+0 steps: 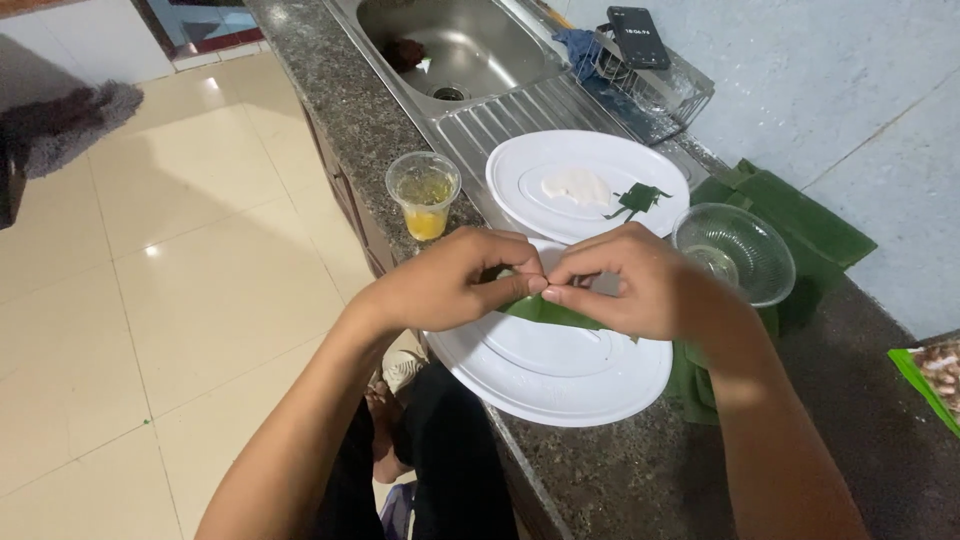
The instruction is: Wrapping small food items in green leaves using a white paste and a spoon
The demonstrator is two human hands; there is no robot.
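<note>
My left hand (455, 280) and my right hand (635, 280) meet over a white plate (560, 375) at the counter's front edge. Both pinch a folded green leaf parcel (545, 312), fingertips touching at its top; most of the leaf is hidden under my fingers. A second white plate (585, 185) lies behind, carrying a white dough-like lump (575, 185) and a small cut leaf scrap (637, 200).
A clear plastic cup (424, 195) with yellow liquid stands to the left. A clear glass bowl (735, 250) sits right, on stacked green leaves (800, 215). A steel sink (455, 45) and wire rack (655, 90) lie at the back. The counter edge drops to tiled floor on the left.
</note>
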